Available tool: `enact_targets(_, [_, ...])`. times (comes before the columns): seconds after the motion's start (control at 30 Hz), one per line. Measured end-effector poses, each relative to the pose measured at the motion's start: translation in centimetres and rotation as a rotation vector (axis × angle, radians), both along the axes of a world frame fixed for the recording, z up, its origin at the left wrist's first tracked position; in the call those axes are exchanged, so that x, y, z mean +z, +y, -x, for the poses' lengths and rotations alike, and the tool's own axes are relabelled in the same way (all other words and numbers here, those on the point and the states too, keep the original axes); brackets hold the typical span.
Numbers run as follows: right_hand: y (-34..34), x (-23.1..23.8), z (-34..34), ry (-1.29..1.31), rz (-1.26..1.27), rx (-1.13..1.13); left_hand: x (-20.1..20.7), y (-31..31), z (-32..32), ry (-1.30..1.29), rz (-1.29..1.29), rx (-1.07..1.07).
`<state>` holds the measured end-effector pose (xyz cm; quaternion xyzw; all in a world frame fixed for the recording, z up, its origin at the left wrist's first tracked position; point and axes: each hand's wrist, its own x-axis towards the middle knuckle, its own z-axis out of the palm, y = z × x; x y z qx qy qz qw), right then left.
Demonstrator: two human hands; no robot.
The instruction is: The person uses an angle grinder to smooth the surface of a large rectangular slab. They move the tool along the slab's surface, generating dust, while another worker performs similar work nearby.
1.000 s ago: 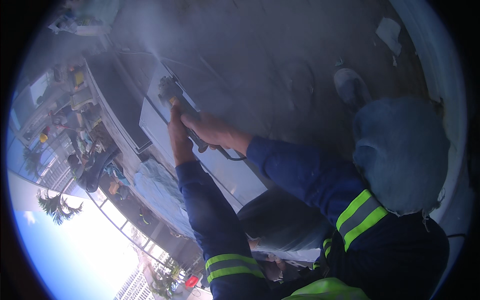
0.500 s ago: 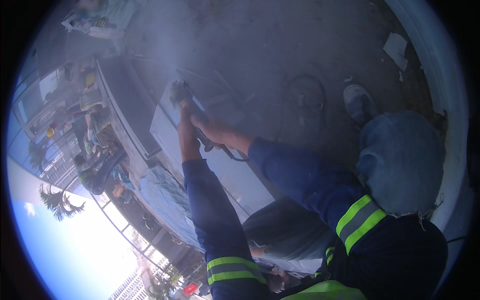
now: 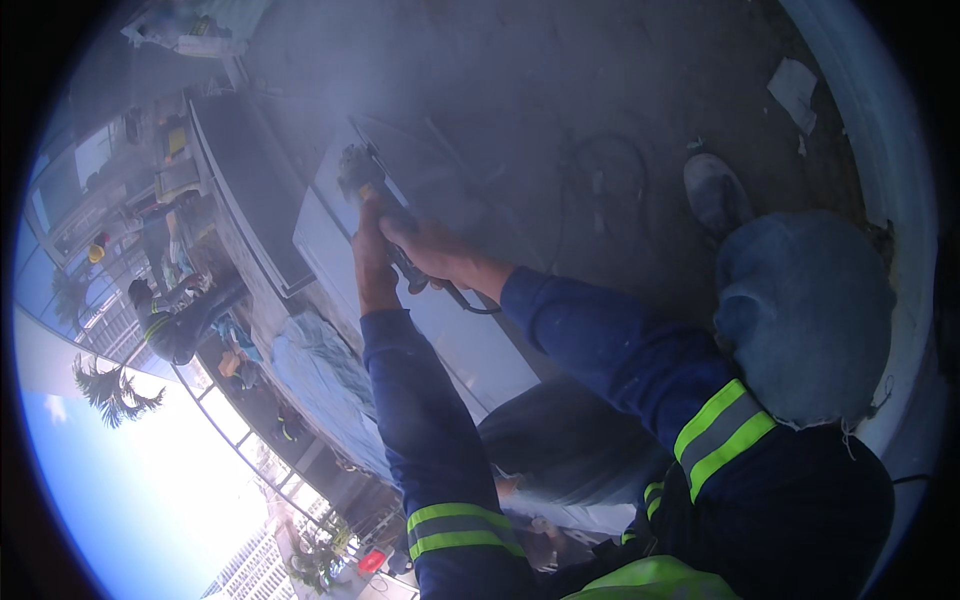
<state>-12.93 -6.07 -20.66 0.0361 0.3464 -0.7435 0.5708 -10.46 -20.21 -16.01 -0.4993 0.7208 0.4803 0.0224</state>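
Both my hands are wrapped round a dusty angle grinder (image 3: 357,172). My left hand (image 3: 372,262) is closed on its front part, just behind the head. Farther back, my right hand (image 3: 432,248) grips the body, and a dark power cord (image 3: 468,300) curves out below it. The grinder's head is over the far part of a long pale panel (image 3: 455,345), close to its right edge. Haze hides the disc and whether it touches the panel. Pale dust drifts away beyond the head.
A dark, flat slab (image 3: 245,180) lies left of the panel, with crumpled light-blue sheeting (image 3: 315,370) nearer me. A cable loop (image 3: 610,190) and torn white paper (image 3: 793,95) lie on the dusty floor. At the left, another person (image 3: 175,320) bends near a railing.
The grinder's head and both hands appear slightly farther up in the picture, while the surroundings have also shifted a little. The other person at the left has moved slightly. My grip looks the same.
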Motion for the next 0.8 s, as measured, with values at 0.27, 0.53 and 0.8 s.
enact_targets(0.27, [0.2,-0.3,-0.3,0.01,-0.01,0.058,0.8,0.9,-0.1,-0.039,0.035,-0.009])
enact_targets(0.53, [0.4,-0.2,-0.4,0.004,0.001,0.078,0.6,0.7,-0.4,-0.056,0.03,0.014])
enact_targets(0.8, [0.5,-0.4,-0.9,0.008,-0.004,0.09,-0.1,-0.2,-1.2,-0.088,0.03,0.014])
